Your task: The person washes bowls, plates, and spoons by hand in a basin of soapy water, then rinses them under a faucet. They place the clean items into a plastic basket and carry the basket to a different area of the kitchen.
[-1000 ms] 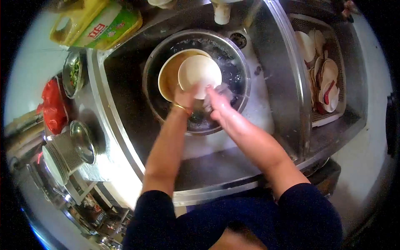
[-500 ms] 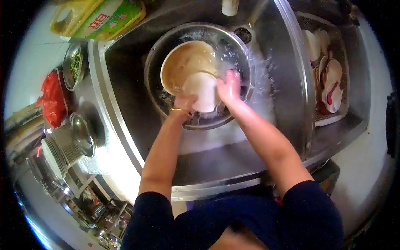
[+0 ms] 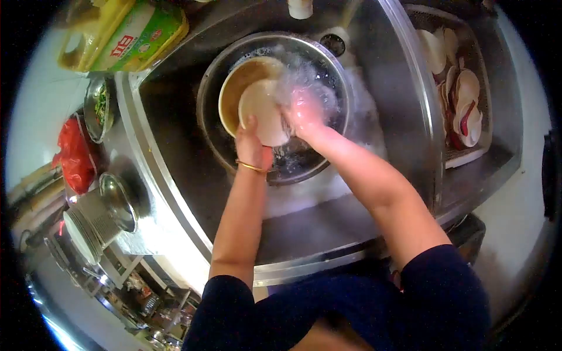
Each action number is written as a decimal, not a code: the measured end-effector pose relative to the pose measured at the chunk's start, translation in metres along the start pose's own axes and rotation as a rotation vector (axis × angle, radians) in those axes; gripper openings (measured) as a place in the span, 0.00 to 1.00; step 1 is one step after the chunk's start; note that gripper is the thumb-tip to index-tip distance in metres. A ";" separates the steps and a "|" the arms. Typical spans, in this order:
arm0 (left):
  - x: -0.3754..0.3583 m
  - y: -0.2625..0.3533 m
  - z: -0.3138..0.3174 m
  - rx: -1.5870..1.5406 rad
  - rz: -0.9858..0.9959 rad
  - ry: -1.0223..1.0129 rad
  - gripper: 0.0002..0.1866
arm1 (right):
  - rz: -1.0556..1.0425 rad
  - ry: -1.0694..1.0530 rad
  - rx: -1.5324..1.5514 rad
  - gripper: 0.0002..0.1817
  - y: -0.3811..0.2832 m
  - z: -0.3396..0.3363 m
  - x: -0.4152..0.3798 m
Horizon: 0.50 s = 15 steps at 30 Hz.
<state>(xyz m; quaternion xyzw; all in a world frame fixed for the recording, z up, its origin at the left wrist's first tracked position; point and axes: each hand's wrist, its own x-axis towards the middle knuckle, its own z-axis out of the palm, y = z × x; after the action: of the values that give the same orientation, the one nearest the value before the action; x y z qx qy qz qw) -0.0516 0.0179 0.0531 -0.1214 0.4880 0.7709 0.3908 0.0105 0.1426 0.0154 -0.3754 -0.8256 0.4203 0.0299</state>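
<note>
A white dish (image 3: 261,114) is tilted over a large cream bowl (image 3: 230,93), which sits in a round metal basin (image 3: 205,108) inside the sink. My left hand (image 3: 252,147), wearing a gold bracelet, grips the near left edge of the dish, thumb up along its face. At the dish's right side is my right hand (image 3: 304,111). Splashing water and motion blur smear its fingers. Water and foam (image 3: 313,76) churn around that hand in the basin.
A perforated basket (image 3: 483,88) of dishes stands in the right-hand compartment, past the metal divider (image 3: 418,88). Left of the sink are a yellow-green detergent jug (image 3: 132,41), a bowl of greens (image 3: 100,108), a red bag (image 3: 77,155) and stacked plates (image 3: 82,234). A drain (image 3: 332,44) lies behind the basin.
The white dish has moved up and left, turning more over the cream bowl. My right hand has shifted left to the dish's side, with more splashing, and my left thumb now shows on the dish.
</note>
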 end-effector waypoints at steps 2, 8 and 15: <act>0.007 0.016 0.003 -0.012 0.117 -0.053 0.18 | 0.080 0.221 0.319 0.21 0.013 0.016 0.001; 0.011 0.009 0.035 -0.178 0.155 0.198 0.20 | 0.546 -0.261 1.264 0.23 -0.030 -0.015 -0.064; -0.010 0.000 0.005 0.395 0.237 -0.480 0.35 | 0.601 0.230 1.487 0.23 -0.020 -0.113 -0.087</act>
<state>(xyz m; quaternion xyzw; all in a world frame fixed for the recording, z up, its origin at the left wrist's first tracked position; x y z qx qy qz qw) -0.0438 0.0171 0.0615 0.1995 0.5326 0.7082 0.4183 0.1018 0.1553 0.1253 -0.5042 -0.1858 0.8079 0.2420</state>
